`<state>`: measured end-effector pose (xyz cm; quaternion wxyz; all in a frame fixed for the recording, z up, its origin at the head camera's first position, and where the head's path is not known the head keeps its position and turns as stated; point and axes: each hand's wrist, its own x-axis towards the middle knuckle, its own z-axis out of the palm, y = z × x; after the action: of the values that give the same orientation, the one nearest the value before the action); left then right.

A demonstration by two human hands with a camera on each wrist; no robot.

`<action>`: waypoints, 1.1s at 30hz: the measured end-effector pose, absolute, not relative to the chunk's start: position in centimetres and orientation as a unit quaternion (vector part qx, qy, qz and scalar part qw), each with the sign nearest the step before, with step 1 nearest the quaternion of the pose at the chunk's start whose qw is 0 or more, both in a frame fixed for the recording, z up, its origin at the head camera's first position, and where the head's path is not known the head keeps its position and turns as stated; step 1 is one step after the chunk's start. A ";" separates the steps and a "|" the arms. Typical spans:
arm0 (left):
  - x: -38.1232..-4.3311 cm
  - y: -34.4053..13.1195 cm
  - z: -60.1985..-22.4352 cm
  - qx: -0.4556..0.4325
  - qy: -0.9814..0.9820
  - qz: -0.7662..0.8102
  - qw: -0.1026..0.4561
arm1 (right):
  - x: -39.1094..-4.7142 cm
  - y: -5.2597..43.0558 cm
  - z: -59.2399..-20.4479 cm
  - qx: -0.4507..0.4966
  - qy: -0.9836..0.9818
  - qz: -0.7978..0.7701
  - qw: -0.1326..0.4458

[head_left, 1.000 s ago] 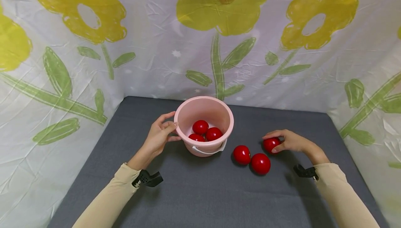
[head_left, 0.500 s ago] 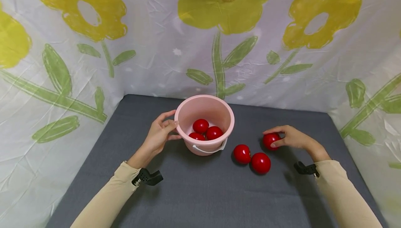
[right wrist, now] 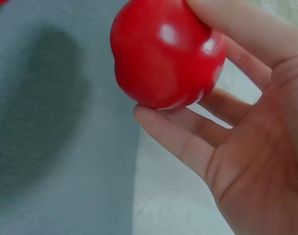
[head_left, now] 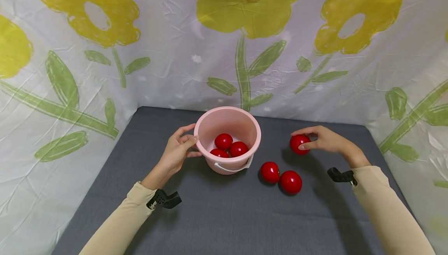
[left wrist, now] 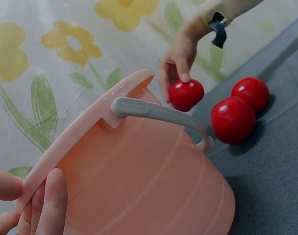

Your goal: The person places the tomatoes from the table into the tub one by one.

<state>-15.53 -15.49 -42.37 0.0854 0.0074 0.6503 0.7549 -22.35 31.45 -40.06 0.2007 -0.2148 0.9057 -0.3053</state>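
A pink bucket (head_left: 226, 165) with a white handle (left wrist: 156, 112) stands on the table. My left hand (head_left: 177, 150) pinches its left rim between thumb and fingers. Inside the bucket lie three red apples (head_left: 223, 141). My right hand (head_left: 323, 140) holds a glossy red apple (head_left: 299, 144) in its fingertips, raised above the table to the right of the bucket. In the right wrist view, the thumb and fingers wrap the upper and far sides of this apple (right wrist: 166, 54). Two more apples (head_left: 291, 182) rest side by side on the table between bucket and right hand.
A dark grey cloth (head_left: 224, 216) covers the table. Behind and along both sides hangs a white curtain (head_left: 168, 52) printed with yellow flowers. Black wrist cameras (head_left: 164, 199) sit on both forearms.
My right hand has lifted its apple off the table and moved it slightly back and to the left. The left hand stays on the bucket rim.
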 end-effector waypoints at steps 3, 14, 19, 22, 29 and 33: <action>-15.5 -15.5 -42.4 0.008 0.649 0.756 0.086 | -22.7 30.8 -39.0 -0.219 0.908 -0.301 0.194; -15.5 -15.5 -42.3 0.006 0.646 0.759 0.083 | -24.0 28.5 -36.2 -0.234 0.899 -0.315 0.195; -15.5 -15.4 -42.4 0.007 0.647 0.758 0.083 | -24.6 27.6 -35.2 -0.242 0.891 -0.326 0.202; -15.6 -15.4 -42.4 0.005 0.648 0.757 0.083 | -24.9 27.1 -34.7 -0.246 0.890 -0.327 0.200; -15.5 -15.5 -42.5 0.006 0.649 0.757 0.079 | -25.7 25.5 -33.4 -0.259 0.889 -0.329 0.187; -15.5 -15.5 -42.5 0.006 0.651 0.755 0.078 | -26.1 24.6 -32.7 -0.266 0.886 -0.331 0.185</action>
<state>-15.50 -15.47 -42.54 0.0780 0.0059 0.6512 0.7549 -26.09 24.61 -32.70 0.1852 -0.2657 0.8863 -0.3311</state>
